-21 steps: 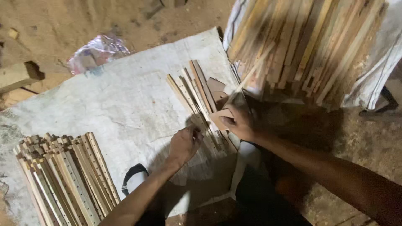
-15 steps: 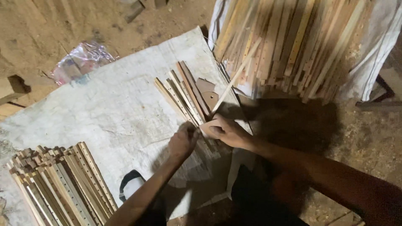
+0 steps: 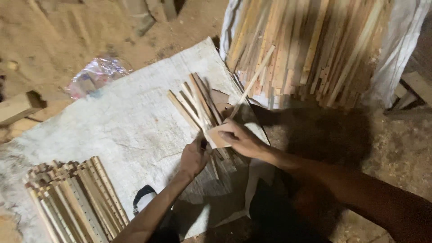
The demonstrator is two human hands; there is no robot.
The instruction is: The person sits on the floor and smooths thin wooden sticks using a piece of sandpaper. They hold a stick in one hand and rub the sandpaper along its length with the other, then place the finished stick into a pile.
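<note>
Wooden slats [image 3: 198, 103] are being gathered into a bundle; left hand [image 3: 193, 157] and right hand [image 3: 240, 139] both clasp them; squaring the ends seems next.

We see our left hand [image 3: 194, 157] and right hand [image 3: 240, 138] meet over a white sheet [image 3: 117, 121] on the sandy ground. Both hands close on a small bundle of wooden slats [image 3: 198, 105], which fans out away from us. One thin stick [image 3: 252, 82] rises from the right hand toward a big pile of slats [image 3: 310, 45] against white cloth. A stack of slats [image 3: 74, 198] lies at the lower left. A crumpled plastic bag [image 3: 92, 75] lies beyond the sheet.
</note>
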